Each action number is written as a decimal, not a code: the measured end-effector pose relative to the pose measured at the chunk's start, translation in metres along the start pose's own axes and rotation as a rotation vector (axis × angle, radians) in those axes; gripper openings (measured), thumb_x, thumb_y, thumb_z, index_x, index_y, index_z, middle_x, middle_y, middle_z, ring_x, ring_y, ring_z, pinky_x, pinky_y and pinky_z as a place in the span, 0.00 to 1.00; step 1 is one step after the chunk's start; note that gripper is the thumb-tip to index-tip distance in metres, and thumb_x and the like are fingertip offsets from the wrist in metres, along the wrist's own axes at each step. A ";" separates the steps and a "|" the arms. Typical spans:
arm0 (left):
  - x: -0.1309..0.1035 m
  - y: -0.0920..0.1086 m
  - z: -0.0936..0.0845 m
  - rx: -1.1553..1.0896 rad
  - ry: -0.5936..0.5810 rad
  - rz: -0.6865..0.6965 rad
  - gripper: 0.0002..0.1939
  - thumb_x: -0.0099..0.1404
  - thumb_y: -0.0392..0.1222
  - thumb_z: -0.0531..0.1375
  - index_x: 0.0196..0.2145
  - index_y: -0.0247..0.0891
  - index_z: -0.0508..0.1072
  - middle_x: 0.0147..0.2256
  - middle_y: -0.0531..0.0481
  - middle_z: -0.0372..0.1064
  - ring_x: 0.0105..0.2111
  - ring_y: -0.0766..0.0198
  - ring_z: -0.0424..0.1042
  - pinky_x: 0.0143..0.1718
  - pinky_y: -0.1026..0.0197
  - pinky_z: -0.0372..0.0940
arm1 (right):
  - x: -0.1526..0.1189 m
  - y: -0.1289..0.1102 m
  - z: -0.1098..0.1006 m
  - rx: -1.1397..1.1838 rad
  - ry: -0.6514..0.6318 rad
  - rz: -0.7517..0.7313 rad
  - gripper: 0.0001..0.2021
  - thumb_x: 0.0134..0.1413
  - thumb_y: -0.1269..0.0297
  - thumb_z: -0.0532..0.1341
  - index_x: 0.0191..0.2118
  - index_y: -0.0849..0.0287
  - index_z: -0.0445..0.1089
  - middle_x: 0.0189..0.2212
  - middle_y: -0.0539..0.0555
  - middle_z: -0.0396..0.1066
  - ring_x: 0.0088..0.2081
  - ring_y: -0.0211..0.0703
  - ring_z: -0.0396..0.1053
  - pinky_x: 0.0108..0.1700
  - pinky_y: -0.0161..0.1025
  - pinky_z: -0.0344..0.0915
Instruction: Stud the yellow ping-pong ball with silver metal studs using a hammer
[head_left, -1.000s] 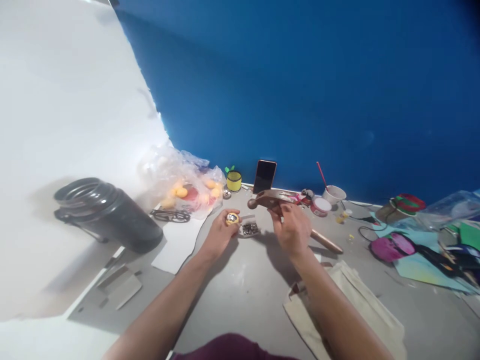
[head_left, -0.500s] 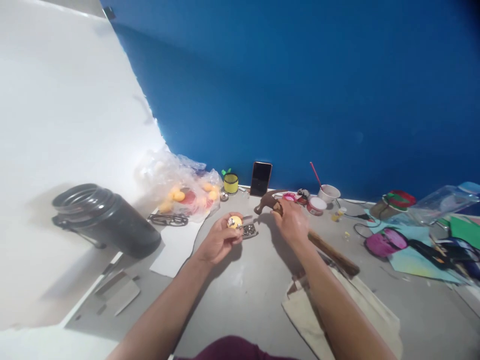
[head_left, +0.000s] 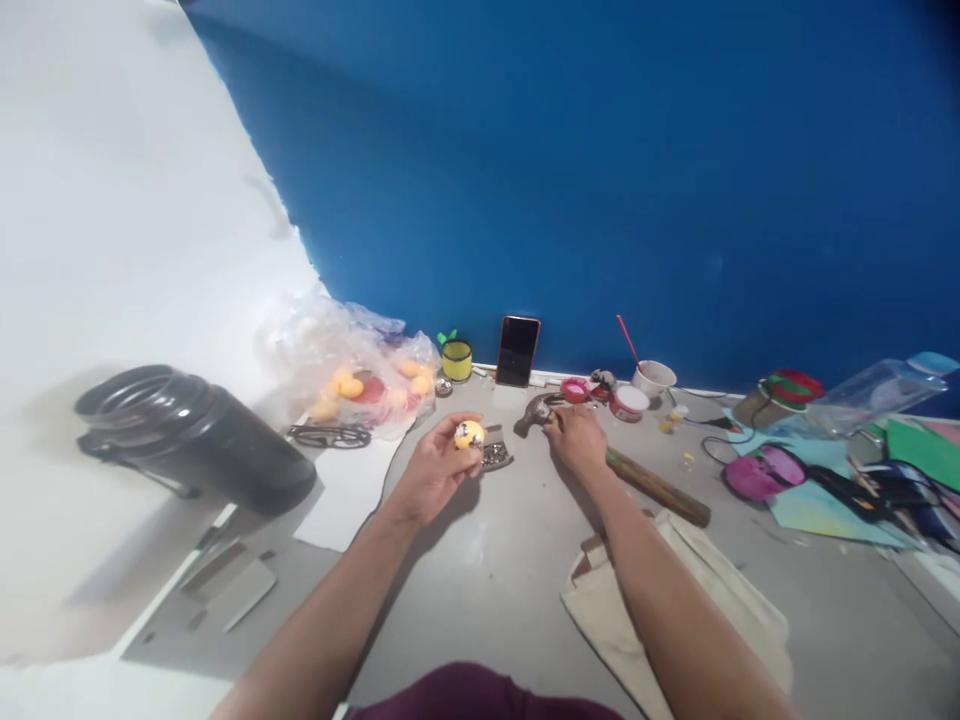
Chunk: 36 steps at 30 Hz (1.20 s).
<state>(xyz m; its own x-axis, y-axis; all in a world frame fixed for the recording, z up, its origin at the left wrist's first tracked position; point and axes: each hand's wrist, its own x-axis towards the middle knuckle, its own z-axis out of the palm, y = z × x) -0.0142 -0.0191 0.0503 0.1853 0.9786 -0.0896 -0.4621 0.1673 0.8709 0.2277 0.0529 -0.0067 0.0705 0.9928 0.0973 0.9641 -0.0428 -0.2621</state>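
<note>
Lowered since the earlier frame, the hammer (head_left: 658, 489) is down near the table (head_left: 487, 600), our right hand (head_left: 579, 440) curling its fingers round it, our left hand (head_left: 433, 468) closed on the ball (head_left: 469, 434) beside the tray (head_left: 504, 464), whose bits (head_left: 494, 455) could spill if we bump it.

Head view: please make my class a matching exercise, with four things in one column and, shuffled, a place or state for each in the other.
Column 1
1. Ball
2. Hammer
3. Phone
4. Flask

Column 2
A. Propped up by the blue wall
B. Held in the left hand
C. Dark grey, with an open mouth
D. Touched by the right hand

Pairs: 1-B, 2-D, 3-A, 4-C
</note>
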 end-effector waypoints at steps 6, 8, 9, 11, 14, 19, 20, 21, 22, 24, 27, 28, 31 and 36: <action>0.003 -0.002 0.001 0.104 0.162 0.070 0.23 0.50 0.35 0.70 0.44 0.38 0.70 0.32 0.55 0.69 0.24 0.72 0.66 0.26 0.65 0.61 | -0.011 -0.018 -0.009 0.056 0.163 -0.161 0.12 0.66 0.64 0.60 0.51 0.59 0.76 0.51 0.62 0.73 0.52 0.55 0.64 0.52 0.45 0.57; 0.002 -0.001 0.004 0.194 0.201 0.109 0.23 0.50 0.35 0.69 0.44 0.38 0.70 0.32 0.56 0.68 0.24 0.72 0.65 0.27 0.65 0.62 | -0.021 -0.035 -0.014 0.125 0.181 -0.350 0.10 0.68 0.64 0.58 0.45 0.59 0.77 0.46 0.60 0.76 0.49 0.52 0.66 0.53 0.44 0.57; 0.001 -0.001 0.005 0.236 0.210 0.126 0.23 0.49 0.35 0.69 0.44 0.37 0.70 0.33 0.55 0.68 0.25 0.72 0.65 0.27 0.66 0.62 | -0.026 -0.044 -0.015 0.144 0.146 -0.435 0.10 0.68 0.64 0.58 0.42 0.58 0.78 0.43 0.59 0.77 0.47 0.51 0.66 0.51 0.43 0.58; -0.001 0.001 0.006 0.302 0.215 0.141 0.23 0.50 0.36 0.69 0.44 0.37 0.71 0.33 0.55 0.68 0.26 0.71 0.65 0.27 0.66 0.62 | -0.036 -0.060 -0.016 0.136 0.057 -0.526 0.09 0.67 0.62 0.60 0.39 0.57 0.78 0.39 0.57 0.78 0.44 0.50 0.67 0.47 0.42 0.58; -0.002 0.002 0.006 0.345 0.210 0.141 0.22 0.50 0.37 0.68 0.44 0.37 0.71 0.33 0.55 0.68 0.25 0.71 0.65 0.26 0.66 0.62 | -0.045 -0.073 -0.013 0.066 -0.022 -0.522 0.08 0.65 0.60 0.63 0.39 0.57 0.78 0.38 0.58 0.78 0.44 0.51 0.68 0.44 0.42 0.58; -0.001 -0.002 0.004 0.360 0.214 0.143 0.21 0.51 0.37 0.68 0.44 0.37 0.70 0.35 0.54 0.69 0.24 0.72 0.64 0.25 0.66 0.61 | -0.048 -0.077 -0.006 -0.030 -0.102 -0.463 0.07 0.64 0.60 0.64 0.40 0.56 0.78 0.40 0.59 0.77 0.45 0.51 0.69 0.40 0.41 0.58; -0.001 -0.003 0.004 0.363 0.215 0.144 0.21 0.51 0.37 0.67 0.44 0.37 0.70 0.35 0.54 0.69 0.24 0.72 0.64 0.25 0.66 0.60 | -0.048 -0.077 -0.005 -0.044 -0.106 -0.459 0.07 0.65 0.62 0.62 0.40 0.56 0.78 0.40 0.59 0.77 0.45 0.51 0.70 0.40 0.41 0.58; 0.000 -0.003 0.003 0.367 0.215 0.144 0.21 0.51 0.37 0.67 0.44 0.37 0.70 0.35 0.54 0.69 0.24 0.73 0.64 0.25 0.66 0.60 | -0.048 -0.078 -0.004 -0.058 -0.106 -0.457 0.08 0.66 0.63 0.61 0.40 0.57 0.78 0.40 0.60 0.77 0.45 0.51 0.70 0.39 0.41 0.58; 0.000 -0.004 0.003 0.372 0.215 0.143 0.21 0.51 0.36 0.67 0.44 0.37 0.70 0.35 0.55 0.68 0.24 0.73 0.64 0.25 0.66 0.60 | -0.048 -0.078 -0.002 -0.071 -0.104 -0.460 0.09 0.67 0.65 0.59 0.40 0.57 0.78 0.40 0.60 0.77 0.44 0.50 0.70 0.39 0.41 0.58; 0.001 -0.005 0.003 0.378 0.216 0.137 0.21 0.51 0.36 0.67 0.44 0.37 0.70 0.35 0.55 0.68 0.24 0.73 0.64 0.25 0.66 0.60 | -0.048 -0.078 0.002 -0.088 -0.095 -0.475 0.10 0.67 0.68 0.57 0.39 0.58 0.77 0.39 0.60 0.76 0.44 0.50 0.70 0.39 0.41 0.58; 0.001 -0.005 0.001 0.377 0.214 0.133 0.21 0.52 0.37 0.67 0.44 0.38 0.70 0.35 0.55 0.68 0.24 0.72 0.64 0.25 0.66 0.60 | -0.048 -0.076 0.007 -0.083 -0.084 -0.497 0.09 0.65 0.71 0.58 0.40 0.58 0.76 0.39 0.60 0.75 0.44 0.50 0.69 0.40 0.41 0.58; 0.002 -0.005 0.000 0.375 0.213 0.135 0.21 0.52 0.37 0.67 0.44 0.38 0.70 0.35 0.55 0.69 0.24 0.72 0.64 0.25 0.66 0.60 | -0.048 -0.075 0.009 -0.075 -0.078 -0.500 0.09 0.65 0.71 0.58 0.40 0.58 0.76 0.39 0.60 0.75 0.44 0.50 0.68 0.40 0.41 0.58; 0.002 -0.006 0.000 0.365 0.208 0.142 0.20 0.51 0.36 0.67 0.43 0.38 0.71 0.35 0.55 0.69 0.24 0.73 0.63 0.25 0.66 0.60 | -0.047 -0.072 0.011 -0.042 -0.052 -0.504 0.09 0.65 0.72 0.58 0.42 0.58 0.75 0.40 0.59 0.73 0.45 0.50 0.66 0.41 0.40 0.59; 0.000 -0.004 0.003 0.356 0.192 0.135 0.20 0.52 0.36 0.67 0.44 0.38 0.71 0.34 0.56 0.68 0.24 0.73 0.63 0.26 0.66 0.60 | -0.046 -0.072 0.016 -0.005 0.010 -0.519 0.09 0.65 0.73 0.57 0.40 0.58 0.75 0.40 0.59 0.71 0.44 0.50 0.64 0.44 0.40 0.59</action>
<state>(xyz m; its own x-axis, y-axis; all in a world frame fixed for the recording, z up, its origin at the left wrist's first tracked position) -0.0098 -0.0203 0.0487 -0.0372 0.9991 -0.0227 -0.1365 0.0174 0.9905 0.1514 0.0117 -0.0075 -0.4150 0.8823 0.2223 0.8740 0.4545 -0.1722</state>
